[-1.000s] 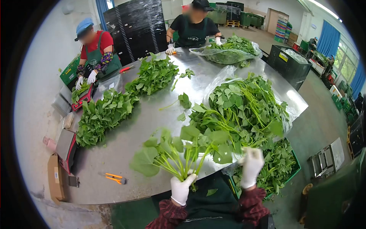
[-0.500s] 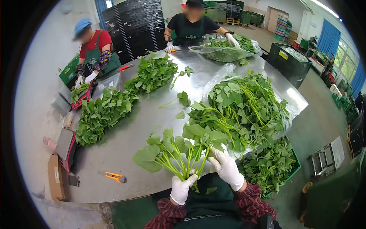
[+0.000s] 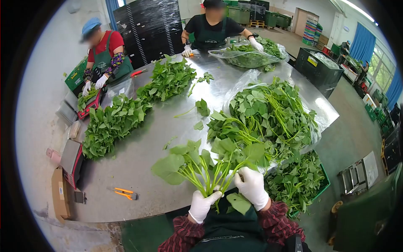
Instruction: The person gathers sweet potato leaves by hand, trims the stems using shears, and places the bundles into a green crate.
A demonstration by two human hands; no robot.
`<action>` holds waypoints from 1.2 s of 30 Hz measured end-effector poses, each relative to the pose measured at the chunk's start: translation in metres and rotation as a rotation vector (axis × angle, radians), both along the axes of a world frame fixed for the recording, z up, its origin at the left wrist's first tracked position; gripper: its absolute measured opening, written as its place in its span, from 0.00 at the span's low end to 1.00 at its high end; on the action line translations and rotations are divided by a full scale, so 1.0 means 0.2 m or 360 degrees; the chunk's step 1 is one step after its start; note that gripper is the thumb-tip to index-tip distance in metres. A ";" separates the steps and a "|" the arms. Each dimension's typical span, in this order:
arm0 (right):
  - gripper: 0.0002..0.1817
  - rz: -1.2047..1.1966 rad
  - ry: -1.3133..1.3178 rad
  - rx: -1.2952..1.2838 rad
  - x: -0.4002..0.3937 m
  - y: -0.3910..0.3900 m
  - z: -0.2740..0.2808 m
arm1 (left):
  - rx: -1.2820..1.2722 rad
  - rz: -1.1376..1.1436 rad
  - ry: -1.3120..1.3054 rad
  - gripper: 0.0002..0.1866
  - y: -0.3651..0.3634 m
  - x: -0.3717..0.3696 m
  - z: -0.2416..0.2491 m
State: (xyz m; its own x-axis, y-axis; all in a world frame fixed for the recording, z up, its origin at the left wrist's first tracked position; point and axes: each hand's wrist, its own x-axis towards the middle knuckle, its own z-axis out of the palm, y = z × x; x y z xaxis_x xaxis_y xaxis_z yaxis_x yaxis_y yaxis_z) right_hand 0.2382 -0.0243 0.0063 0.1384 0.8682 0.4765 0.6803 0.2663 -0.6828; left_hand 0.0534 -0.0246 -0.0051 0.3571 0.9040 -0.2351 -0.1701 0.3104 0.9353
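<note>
My left hand, in a white glove, is closed around the lower stems of a fanned bunch of leafy greens. My right hand, gloved too, is pinched at a leafy stem on the bunch's right side. A loose broad leaf shows just below the right fingers, over my dark apron. Beyond the bunch, a big heap of long-stemmed greens lies on an open clear plastic bag on the metal table.
Bunched greens form a row along the left. Orange-handled snips lie near the front edge, with a red-edged scale further left. A green crate of greens stands at right. Two co-workers stand across the table.
The bunch has shifted slightly right. My right hand has drawn its fingers in and moved a little to the right. A broad leaf now shows below it.
</note>
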 end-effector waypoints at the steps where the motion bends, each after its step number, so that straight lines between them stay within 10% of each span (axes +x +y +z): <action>1: 0.08 -0.0177 -0.0139 0.0165 0.00 -0.01 0.01 | -0.0007 0.0015 -0.0002 0.11 0.00 0.02 0.01; 5: 0.05 -0.1149 0.0202 0.0341 0.33 -0.01 0.03 | 0.0008 0.0058 -0.0032 0.11 -0.01 0.00 -0.03; 8: 0.05 -0.1450 -0.1028 0.0258 0.74 -0.18 0.09 | 0.0005 0.0126 -0.0035 0.11 0.02 -0.05 -0.03; 11: 0.10 -0.1372 0.0296 0.0188 0.83 -0.29 0.10 | 0.0010 0.0171 -0.0065 0.11 0.03 -0.04 -0.05; 13: 0.02 -0.1168 0.0375 -0.0041 0.67 -0.30 0.10 | 0.0002 0.0186 -0.0086 0.10 0.04 -0.03 -0.06; 14: 0.05 -0.1014 -0.0839 -0.0113 0.57 -0.29 0.07 | 0.0025 0.0149 -0.0138 0.10 0.04 -0.02 -0.06; 15: 0.08 -0.0777 0.0186 -0.0237 0.44 -0.28 -0.03 | 0.0049 0.0111 -0.0188 0.09 0.04 -0.02 -0.06; 16: 0.07 -0.0298 -0.0688 -0.0030 0.30 -0.25 0.01 | 0.0052 0.0124 -0.0182 0.09 0.04 -0.01 -0.07; 17: 0.06 -0.0027 -0.0113 -0.0044 0.14 -0.25 0.03 | 0.0071 0.0128 -0.0293 0.09 0.04 0.00 -0.07; 19: 0.24 0.0256 -0.0245 -0.0171 -0.05 -0.25 -0.09 | 0.0074 0.0129 -0.0422 0.09 0.03 -0.02 -0.07; 24: 0.14 0.0476 -0.0513 -0.0192 -0.24 -0.24 -0.17 | 0.0067 0.0128 -0.0689 0.12 0.02 -0.09 -0.09; 34: 0.12 0.1198 0.0492 -0.0746 -0.15 -0.22 -0.17 | -0.0168 -0.0166 -0.0867 0.21 0.01 -0.03 -0.02; 36: 0.15 0.1123 0.0718 -0.1357 -0.15 -0.22 -0.13 | -0.0180 -0.0318 -0.0992 0.22 0.02 -0.06 -0.04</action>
